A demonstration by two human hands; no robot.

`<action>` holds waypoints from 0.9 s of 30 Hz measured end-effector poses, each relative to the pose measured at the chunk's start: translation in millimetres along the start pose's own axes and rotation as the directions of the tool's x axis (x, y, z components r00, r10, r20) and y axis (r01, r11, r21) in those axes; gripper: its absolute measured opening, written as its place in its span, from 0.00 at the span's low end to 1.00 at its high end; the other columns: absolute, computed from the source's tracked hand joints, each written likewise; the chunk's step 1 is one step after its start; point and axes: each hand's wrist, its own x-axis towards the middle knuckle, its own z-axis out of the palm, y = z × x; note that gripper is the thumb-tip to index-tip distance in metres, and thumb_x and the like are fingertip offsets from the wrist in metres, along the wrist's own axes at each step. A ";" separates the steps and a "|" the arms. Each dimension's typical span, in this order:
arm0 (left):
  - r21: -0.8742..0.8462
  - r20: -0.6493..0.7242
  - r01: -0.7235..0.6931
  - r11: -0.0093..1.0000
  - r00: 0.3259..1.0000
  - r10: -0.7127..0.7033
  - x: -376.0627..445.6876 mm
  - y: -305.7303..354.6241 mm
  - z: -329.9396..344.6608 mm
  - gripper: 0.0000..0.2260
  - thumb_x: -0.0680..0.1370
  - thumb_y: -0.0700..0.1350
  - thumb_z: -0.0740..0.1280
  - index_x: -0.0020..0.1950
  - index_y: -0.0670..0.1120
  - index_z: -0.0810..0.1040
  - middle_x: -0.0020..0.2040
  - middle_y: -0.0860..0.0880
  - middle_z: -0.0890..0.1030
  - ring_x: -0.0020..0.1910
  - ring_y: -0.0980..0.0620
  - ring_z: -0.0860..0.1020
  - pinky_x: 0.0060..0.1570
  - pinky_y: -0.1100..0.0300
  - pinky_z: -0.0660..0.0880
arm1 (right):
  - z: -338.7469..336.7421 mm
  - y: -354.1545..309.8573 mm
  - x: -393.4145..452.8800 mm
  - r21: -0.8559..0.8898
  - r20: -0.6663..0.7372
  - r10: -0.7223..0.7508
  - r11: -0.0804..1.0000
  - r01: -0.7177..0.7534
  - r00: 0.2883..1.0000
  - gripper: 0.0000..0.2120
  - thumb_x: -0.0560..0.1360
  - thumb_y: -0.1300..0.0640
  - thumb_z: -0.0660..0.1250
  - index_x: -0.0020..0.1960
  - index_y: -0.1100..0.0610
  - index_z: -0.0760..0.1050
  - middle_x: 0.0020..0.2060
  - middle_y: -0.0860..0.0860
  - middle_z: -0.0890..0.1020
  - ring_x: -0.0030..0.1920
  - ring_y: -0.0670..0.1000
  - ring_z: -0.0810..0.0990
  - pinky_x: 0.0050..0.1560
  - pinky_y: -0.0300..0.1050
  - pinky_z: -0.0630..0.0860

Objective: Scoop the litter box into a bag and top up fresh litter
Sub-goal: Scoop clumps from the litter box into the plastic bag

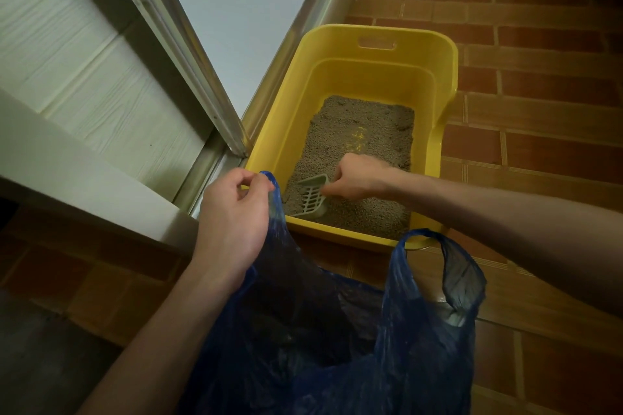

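Bag (337,330) is hanging open from my left hand (232,219) pinching its handle, just beside the box (387,44), while my right hand (357,178) is gripping the scoop (312,194), pointing bagward in the litter (364,131).

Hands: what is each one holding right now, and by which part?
Left hand pinches the blue bag by one handle loop. Right hand grips the scoop by its handle, its slotted end in the litter.

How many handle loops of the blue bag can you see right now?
2. One loop is pinched in the left hand beside the litter box's near corner. The other loop hangs free on the right, over the brick floor.
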 end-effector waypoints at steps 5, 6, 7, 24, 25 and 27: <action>0.003 -0.020 0.001 1.000 1.000 -0.001 0.2 -0.1 -1.5 0.08 0.83 0.44 0.64 0.46 0.45 0.80 0.25 0.53 0.67 0.22 0.57 0.63 0.26 0.58 0.61 | -3.9 15.0 -4.8 0.153 0.028 -0.065 0.986 0.060 0.998 0.19 0.76 0.38 0.70 0.39 0.53 0.85 0.32 0.47 0.80 0.31 0.46 0.71 0.29 0.43 0.65; -0.001 -0.021 0.001 1.000 1.000 -0.001 0.5 -0.6 -1.9 0.08 0.82 0.44 0.64 0.46 0.45 0.80 0.24 0.54 0.67 0.23 0.57 0.63 0.27 0.58 0.61 | -6.3 16.1 -6.9 0.166 0.029 -0.077 0.984 0.071 0.997 0.19 0.76 0.38 0.70 0.39 0.53 0.85 0.32 0.48 0.80 0.31 0.46 0.71 0.29 0.43 0.65; -0.002 -0.024 0.000 1.000 1.000 0.000 0.7 -1.0 -2.4 0.08 0.82 0.44 0.64 0.46 0.45 0.81 0.24 0.55 0.67 0.23 0.57 0.64 0.27 0.58 0.62 | -8.7 16.7 -8.3 0.188 0.035 -0.084 0.979 0.076 0.996 0.20 0.76 0.38 0.70 0.40 0.54 0.85 0.32 0.48 0.81 0.31 0.46 0.71 0.29 0.42 0.65; 0.007 -0.040 0.009 1.000 0.999 -0.009 -3.8 2.2 -1.8 0.08 0.82 0.45 0.64 0.46 0.47 0.81 0.24 0.56 0.71 0.25 0.57 0.68 0.30 0.58 0.65 | -26.0 26.5 -26.1 0.301 -0.017 -0.121 0.946 0.121 0.992 0.20 0.75 0.38 0.71 0.38 0.53 0.86 0.34 0.52 0.83 0.34 0.49 0.73 0.36 0.48 0.68; 0.003 -0.042 0.011 1.000 0.999 -0.010 -4.1 2.7 -1.3 0.08 0.82 0.44 0.64 0.46 0.47 0.81 0.24 0.56 0.71 0.25 0.57 0.68 0.30 0.58 0.65 | -28.6 27.6 -28.9 0.292 -0.017 -0.118 0.949 0.117 0.993 0.20 0.75 0.38 0.71 0.38 0.53 0.86 0.34 0.52 0.83 0.34 0.49 0.73 0.36 0.48 0.68; -0.003 -0.044 0.010 1.000 0.999 -0.010 -4.3 3.3 0.0 0.08 0.82 0.44 0.64 0.45 0.47 0.81 0.24 0.56 0.71 0.25 0.57 0.68 0.30 0.59 0.65 | -34.6 29.9 -35.7 0.268 -0.024 -0.106 0.957 0.108 0.994 0.20 0.76 0.38 0.70 0.38 0.53 0.86 0.33 0.51 0.82 0.31 0.47 0.71 0.34 0.47 0.67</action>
